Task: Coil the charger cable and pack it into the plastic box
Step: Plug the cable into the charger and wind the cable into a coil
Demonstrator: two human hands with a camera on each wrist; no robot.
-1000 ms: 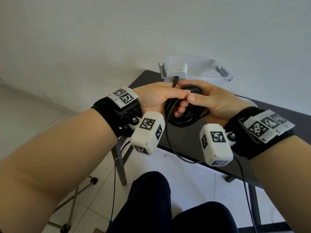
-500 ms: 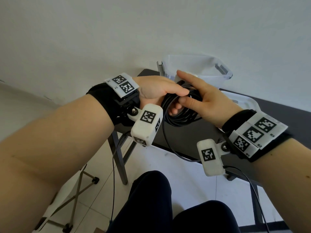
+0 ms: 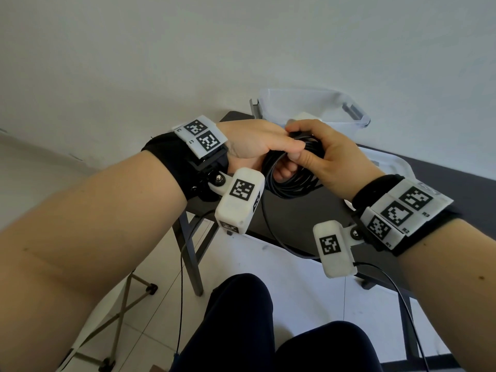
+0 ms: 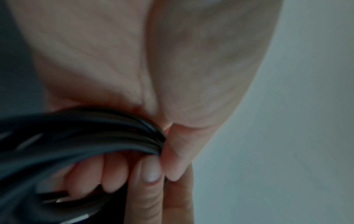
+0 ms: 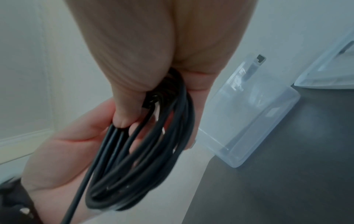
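Both hands (image 3: 290, 149) gripping glossy black coiled cable (image 3: 292, 183), translucent plastic box (image 3: 357, 122) behind.

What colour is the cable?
Black; the cable shows best in the right wrist view.

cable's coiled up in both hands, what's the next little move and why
Probably carry the coil forward and lower it into the plastic box. Both the left hand and the right hand grip the bundled loops, and the box stands open just behind them on the table.
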